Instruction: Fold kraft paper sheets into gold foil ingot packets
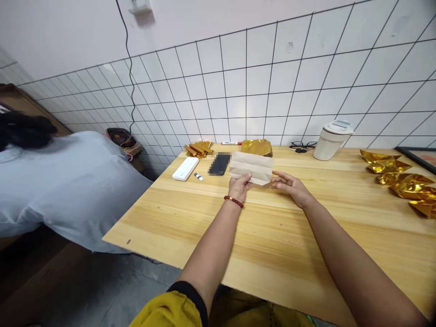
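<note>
A creased sheet of pale beige paper (251,166) is held up over the table, its fold lines running across it. My left hand (239,186), with a red bead bracelet at the wrist, pinches its lower edge with the thumb on top. At the paper's right edge is my right hand (289,187), fingers stretched out and slightly apart; whether the fingertips touch the sheet I cannot tell. Just behind the paper lies a stack of gold foil sheets (257,147). Folded gold foil pieces (408,181) stand in a row on the right.
On the wooden table (190,227) lie a white power bank (185,168), a phone (220,164), a small blue-and-white stick (198,176), gold strips (199,149), a marker (231,143) and glasses (302,146). A lidded cup (332,140) stands near the tiled wall. Another person (68,181) leans at left.
</note>
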A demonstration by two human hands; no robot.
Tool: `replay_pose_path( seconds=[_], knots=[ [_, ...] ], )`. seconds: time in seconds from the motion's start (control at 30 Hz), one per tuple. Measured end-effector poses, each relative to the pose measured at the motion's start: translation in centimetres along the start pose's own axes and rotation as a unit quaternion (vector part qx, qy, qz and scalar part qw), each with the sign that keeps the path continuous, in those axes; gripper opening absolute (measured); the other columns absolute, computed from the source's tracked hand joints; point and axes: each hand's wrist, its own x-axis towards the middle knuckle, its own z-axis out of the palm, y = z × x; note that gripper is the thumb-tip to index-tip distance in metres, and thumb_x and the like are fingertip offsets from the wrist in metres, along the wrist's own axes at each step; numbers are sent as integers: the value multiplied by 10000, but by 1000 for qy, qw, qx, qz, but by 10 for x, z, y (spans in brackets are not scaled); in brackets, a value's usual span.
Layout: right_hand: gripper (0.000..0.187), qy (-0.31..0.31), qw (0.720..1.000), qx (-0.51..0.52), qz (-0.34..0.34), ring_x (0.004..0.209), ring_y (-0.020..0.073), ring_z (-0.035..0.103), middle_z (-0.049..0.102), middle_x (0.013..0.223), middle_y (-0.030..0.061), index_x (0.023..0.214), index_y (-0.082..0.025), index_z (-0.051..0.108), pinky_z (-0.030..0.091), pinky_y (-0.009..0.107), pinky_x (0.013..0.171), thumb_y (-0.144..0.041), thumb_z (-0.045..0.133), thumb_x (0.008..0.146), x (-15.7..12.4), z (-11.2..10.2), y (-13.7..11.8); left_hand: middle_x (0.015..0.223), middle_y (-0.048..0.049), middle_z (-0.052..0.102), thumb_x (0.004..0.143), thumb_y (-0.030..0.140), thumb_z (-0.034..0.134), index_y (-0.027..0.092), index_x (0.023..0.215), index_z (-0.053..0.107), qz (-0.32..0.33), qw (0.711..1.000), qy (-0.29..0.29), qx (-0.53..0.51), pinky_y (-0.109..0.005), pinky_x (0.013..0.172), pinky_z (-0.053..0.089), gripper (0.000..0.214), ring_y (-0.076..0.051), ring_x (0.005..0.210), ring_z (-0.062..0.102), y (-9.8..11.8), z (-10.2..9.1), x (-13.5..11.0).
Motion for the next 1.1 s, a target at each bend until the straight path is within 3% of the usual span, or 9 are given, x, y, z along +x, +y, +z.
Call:
replay_pose_path(
  seconds=[0.13,0.27,0.4,0.6,0.77,0.93,1.1],
  knots=[
    [686,-2,1000,-11,-8,1000,240,672,732,1061,58,1159,-228,673,522,381,923,-371,916,534,1,8,4,858,-52,735,422,184,917,137,872,714,-2,997,-54,62,-381,835,543,496,-214,840,687,-7,0,-5],
    [559,28,999,-13,15,1017,273,671,743,1049,71,1023,-209,736,519,424,945,-395,914,527,1,10,8,859,-62,735,427,232,928,123,856,720,-15,991,-91,93,-372,848,538,490,-198,809,680,-9,0,-7],
    [507,29,999,-12,37,900,280,695,762,913,64,916,-203,764,544,442,877,-417,920,484,1,9,7,879,-60,738,508,313,902,147,859,721,-22,996,-61,64,-375,859,542,429,-213,870,683,-6,2,-5],
    [451,30,999,10,26,761,216,686,756,844,46,884,-204,770,553,351,738,-420,907,512,0,7,3,946,-95,742,590,311,859,134,858,716,-25,999,-31,22,-386,916,529,352,-256,1017,673,-3,1,-3],
    [426,32,999,-3,20,656,152,620,742,800,39,884,-192,771,488,261,585,-446,879,560,-1,8,-1,1013,-103,736,693,249,781,125,893,699,-29,999,-15,-10,-391,940,529,249,-244,1045,668,-2,-2,0],
    [423,23,999,-39,7,620,137,568,724,780,33,877,-190,770,435,247,523,-468,864,571,0,8,1,1055,-104,727,768,206,704,122,920,689,-40,998,3,-45,-386,971,525,175,-240,1084,655,-1,-1,2],
    [430,52,998,-31,5,651,159,589,721,759,35,838,-199,767,460,263,550,-472,886,528,0,8,2,1077,-101,722,757,239,738,148,1006,677,-71,994,-84,-22,-428,967,530,272,-255,1095,651,0,2,-6]
  ],
)
